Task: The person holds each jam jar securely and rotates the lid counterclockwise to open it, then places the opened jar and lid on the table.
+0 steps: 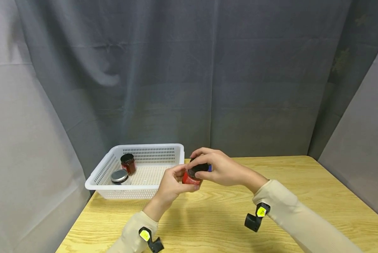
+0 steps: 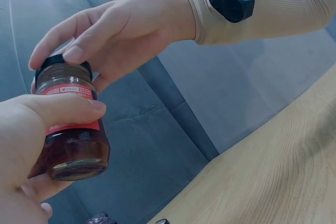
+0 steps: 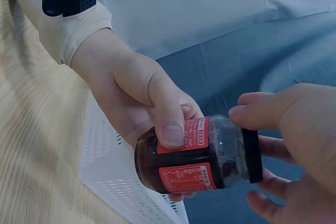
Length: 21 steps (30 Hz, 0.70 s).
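Observation:
A glass jar with a red label [image 3: 189, 153] and dark contents is held up above the table, in front of the basket's right end. My left hand [image 1: 170, 186] grips its body, the thumb lying across the label. Around the rim of the black lid [image 3: 252, 156], the fingers and thumb of my right hand [image 1: 220, 167] are curled. The lid sits on the jar's mouth. In the left wrist view the jar [image 2: 79, 153] stands nearly upright, slightly tilted, its upper part looking less filled than the bottom.
A white perforated basket [image 1: 129, 193] stands at the table's back left. Inside are a black-lidded jar [image 1: 128, 163] and a silver-lidded jar [image 1: 119, 176]. Something blue [image 1: 210, 168] shows partly behind my right hand. The wooden table [image 1: 208, 218] meets a grey curtain [image 1: 255, 88].

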Tool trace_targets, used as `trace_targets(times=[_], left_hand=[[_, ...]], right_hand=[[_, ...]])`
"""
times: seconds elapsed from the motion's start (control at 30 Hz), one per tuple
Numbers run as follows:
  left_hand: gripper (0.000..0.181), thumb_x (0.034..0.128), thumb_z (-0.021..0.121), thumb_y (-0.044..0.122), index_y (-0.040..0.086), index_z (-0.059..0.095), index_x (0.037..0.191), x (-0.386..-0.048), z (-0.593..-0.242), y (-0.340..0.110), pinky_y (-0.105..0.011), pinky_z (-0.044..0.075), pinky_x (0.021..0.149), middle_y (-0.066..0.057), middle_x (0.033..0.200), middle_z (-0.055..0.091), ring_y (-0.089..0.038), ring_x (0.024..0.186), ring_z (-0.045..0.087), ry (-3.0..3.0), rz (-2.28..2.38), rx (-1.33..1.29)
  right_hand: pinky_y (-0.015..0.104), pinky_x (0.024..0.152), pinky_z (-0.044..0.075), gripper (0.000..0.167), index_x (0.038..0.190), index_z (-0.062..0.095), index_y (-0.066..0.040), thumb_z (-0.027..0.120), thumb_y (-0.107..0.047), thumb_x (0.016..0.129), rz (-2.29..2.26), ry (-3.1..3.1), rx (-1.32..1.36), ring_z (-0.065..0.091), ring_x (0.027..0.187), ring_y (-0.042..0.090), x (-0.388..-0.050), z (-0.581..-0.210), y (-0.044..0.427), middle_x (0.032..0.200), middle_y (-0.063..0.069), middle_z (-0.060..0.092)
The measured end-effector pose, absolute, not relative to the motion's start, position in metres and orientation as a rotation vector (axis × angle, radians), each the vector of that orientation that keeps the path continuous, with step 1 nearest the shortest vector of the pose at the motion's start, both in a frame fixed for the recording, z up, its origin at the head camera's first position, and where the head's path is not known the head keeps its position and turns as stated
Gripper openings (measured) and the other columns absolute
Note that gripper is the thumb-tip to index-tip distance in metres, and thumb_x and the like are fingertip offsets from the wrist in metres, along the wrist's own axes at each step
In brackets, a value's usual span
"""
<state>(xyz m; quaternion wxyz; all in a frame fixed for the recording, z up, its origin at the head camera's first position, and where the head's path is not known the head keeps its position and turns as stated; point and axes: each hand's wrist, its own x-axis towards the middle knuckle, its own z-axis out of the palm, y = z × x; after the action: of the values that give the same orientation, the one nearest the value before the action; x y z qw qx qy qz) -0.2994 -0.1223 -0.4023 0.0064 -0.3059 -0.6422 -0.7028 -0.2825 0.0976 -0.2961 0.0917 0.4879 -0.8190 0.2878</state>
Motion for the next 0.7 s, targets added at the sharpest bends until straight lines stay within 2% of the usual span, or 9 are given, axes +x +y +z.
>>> trace_targets(times=[0.17,0.7], left_hand=[[0.06,0.0788,0.088,-0.001,0.003,0.063,0.133,-0.2992,-0.4014,-0.1212,-0.038,0.06,0.082,-0.016,0.119,0.07,-0.031,0.102,0.07,-2.059,-2.224,-0.903],[0.058,0.0775,0.089,-0.001,0.008,0.058,0.126,-0.2993,-0.4012,-0.1156,-0.042,0.059,0.084,-0.016,0.117,0.069,-0.033,0.104,0.069,-2.112,-2.223,-0.868]], right_hand=[[0.044,0.095,0.054,0.026,0.118,0.076,-0.014,0.076,-0.004,0.093,0.86,-2.443,1.486,0.058,0.121,0.023,-0.283,-0.2959,0.0991,0.136,0.005,0.058],[0.043,0.093,0.055,0.025,0.117,0.073,-0.015,0.076,-0.006,0.095,0.959,-2.413,1.509,0.058,0.12,0.023,-0.2879,-0.2987,0.1057,0.137,0.004,0.056]])
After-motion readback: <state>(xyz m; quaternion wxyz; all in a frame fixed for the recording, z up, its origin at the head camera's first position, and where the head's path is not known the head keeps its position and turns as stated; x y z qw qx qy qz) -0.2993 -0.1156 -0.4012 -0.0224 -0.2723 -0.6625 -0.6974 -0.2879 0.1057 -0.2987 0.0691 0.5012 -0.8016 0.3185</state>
